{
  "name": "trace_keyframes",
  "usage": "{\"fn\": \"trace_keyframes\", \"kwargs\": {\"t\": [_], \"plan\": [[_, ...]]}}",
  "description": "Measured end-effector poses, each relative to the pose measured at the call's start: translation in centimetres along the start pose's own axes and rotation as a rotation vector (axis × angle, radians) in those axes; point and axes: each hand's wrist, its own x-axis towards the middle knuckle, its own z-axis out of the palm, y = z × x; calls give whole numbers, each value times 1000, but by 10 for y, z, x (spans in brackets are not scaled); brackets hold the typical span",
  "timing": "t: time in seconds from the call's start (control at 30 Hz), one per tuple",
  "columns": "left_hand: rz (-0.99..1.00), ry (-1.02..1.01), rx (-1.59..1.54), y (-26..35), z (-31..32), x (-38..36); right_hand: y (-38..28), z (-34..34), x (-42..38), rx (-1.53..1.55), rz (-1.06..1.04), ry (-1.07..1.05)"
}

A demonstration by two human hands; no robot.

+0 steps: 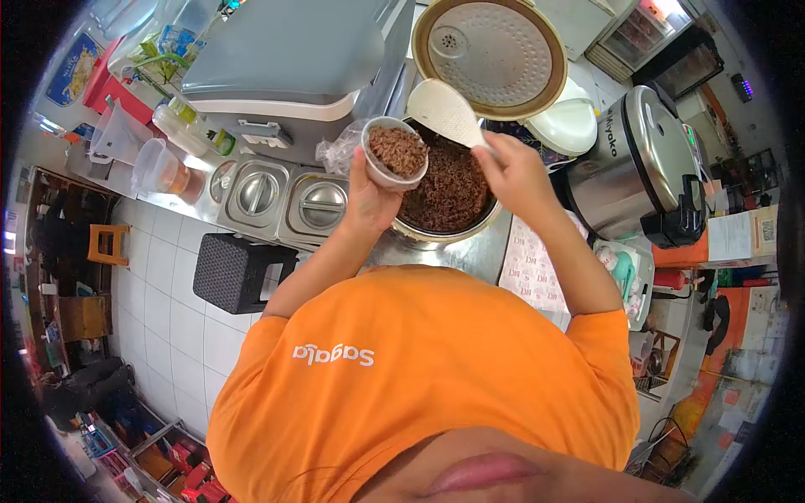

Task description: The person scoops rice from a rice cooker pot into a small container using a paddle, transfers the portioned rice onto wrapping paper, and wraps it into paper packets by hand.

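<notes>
My left hand (371, 199) holds a small white bowl (391, 178) filled with brown cooked rice (397, 152). The bowl is over the left rim of an open rice cooker pot (444, 235), which contains more of the dark brown rice (455, 191). In my right hand (518, 170) is a white rice paddle (446, 112), gripped by its handle. Its broad blade points up and left above the pot's far side, close to the bowl. Behind the pot, the cooker's round inner lid (495, 54) stands raised.
A second steel rice cooker (631, 168) stands on the right beside patterned paper sheets (534, 267). Lidded steel containers (320, 204) sit to the left, near a crumpled plastic bag (337, 149). A large grey-lidded box (285, 50) occupies the back left. Below is a black stool (239, 272).
</notes>
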Motion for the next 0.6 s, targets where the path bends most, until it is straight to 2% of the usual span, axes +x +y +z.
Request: {"fn": "trace_keyframes", "kwargs": {"t": [0.03, 0.07, 0.13, 0.17, 0.27, 0.3, 0.37, 0.47, 0.57, 0.6], "plan": [[2, -17, -16, -1, -4, -1, 5, -3, 0, 244, 151, -79], [1, 10, 4, -4, -6, -1, 5, -1, -2, 244, 154, -79], [16, -29, 17, -13, -11, 0, -5, 5, -9, 464, 384, -389], [38, -68, 27, -17, -13, 0, -1, 24, -19, 401, 339, -453], [46, -94, 39, -23, -18, -2, -24, 50, -43, 416, 311, -341], [87, -81, 104, -24, -18, -3, -27, 50, -43, 438, 305, -397], [49, -62, 95, -24, -20, -6, -29, 47, -42, 467, 310, -452], [60, 54, 215, -19, -3, -11, -18, 42, -31, 278, 309, -610], [37, 163, 108, -17, 6, -12, -3, 28, -23, 246, 285, -698], [101, 197, 168, -19, -4, -7, 0, 11, -16, 243, 230, -754]]}}
